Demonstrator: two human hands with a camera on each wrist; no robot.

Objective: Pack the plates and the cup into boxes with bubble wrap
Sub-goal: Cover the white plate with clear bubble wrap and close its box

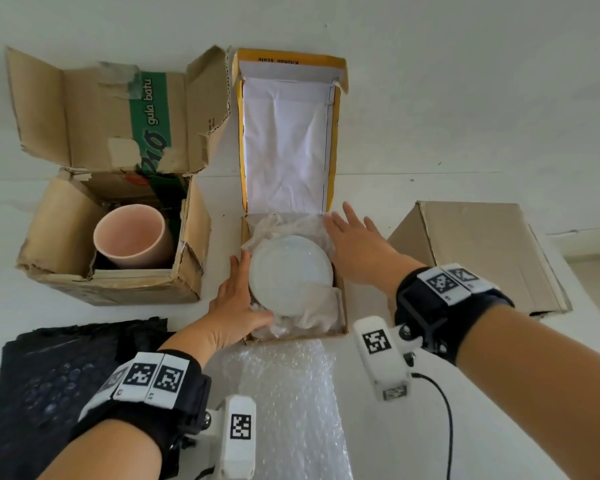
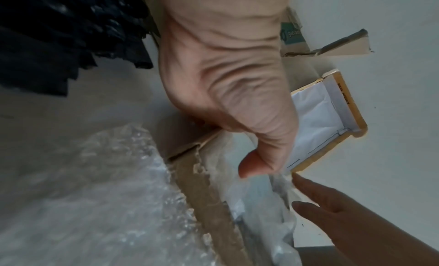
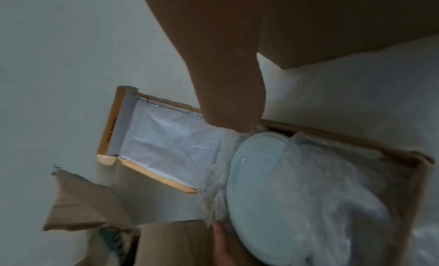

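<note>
Bubble wrap sheet (image 1: 284,403) at 6 o'clock on surface; plate (image 1: 291,273) seated in lined centre box (image 1: 340,332); cup (image 1: 132,235) in box at 9 o'clock. Left hand (image 1: 238,306) and right hand (image 1: 357,242), fingers straight, steady plate's edges. Step: settling plate. Next, likely: cover with wrap.

plate (image 1: 290,273): white, round, glossy, lying flat in middle box on crumpled clear wrap
middle box (image 1: 342,299): small, brown inside, yellow-edged lid (image 1: 288,133) standing open, lid lined with white paper
cup (image 1: 132,235): pale pink, leaning on its side, mouth facing up and towards the viewer, inside left box
left box (image 1: 115,285): worn brown cardboard, flaps open, green print on rear flap
right box (image 1: 482,251): plain brown cardboard, flaps shut
clear bubble wrap (image 1: 291,403): sheet flat on worktop, just in front of middle box
black bubble wrap (image 1: 56,382): sheet at front left, spread on worktop
</note>
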